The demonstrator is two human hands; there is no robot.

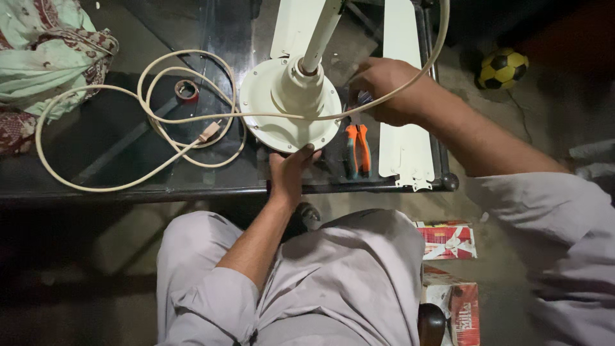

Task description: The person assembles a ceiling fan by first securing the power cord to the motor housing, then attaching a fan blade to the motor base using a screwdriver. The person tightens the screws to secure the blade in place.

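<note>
Setting: dim room, a dark glass tabletop (115,138) seen from above, concrete floor below it.
Fan motor housing: the cream round fan motor housing (289,106) sits near the front edge of the tabletop, its flat face up; a cream rod (321,32) rises from its centre and leans up and slightly right, its top cut off by the frame.
Left hand: the left hand (289,170) grips the near rim of the housing, thumb over the edge, fingers hidden beneath.
Right hand: the right hand (384,90) rests at the right side of the housing, fingers curled in; what they pinch is too hidden to tell.
Blades: one cream fan blade (403,128) lies lengthwise, running away from the person, right of the housing; another blade (291,25) lies behind the rod, partly covered.
Pliers: orange-handled pliers (357,150) lie between housing and blade, handles toward the person, jaws hidden under the right hand.
Cord: a cream power cord (96,122) loops over the left of the tabletop, its plug (209,132) near the housing; one run crosses the right wrist.
Tape: a small tape roll (186,90) sits inside the loops.
Cloth: patterned green and maroon cloth (45,57) at far left, cut off.
Boxes: two red and white cartons (448,242) on the floor at right, the lower one partly hidden.
Ball: yellow and black ball (503,68) on the floor, upper right.
</note>
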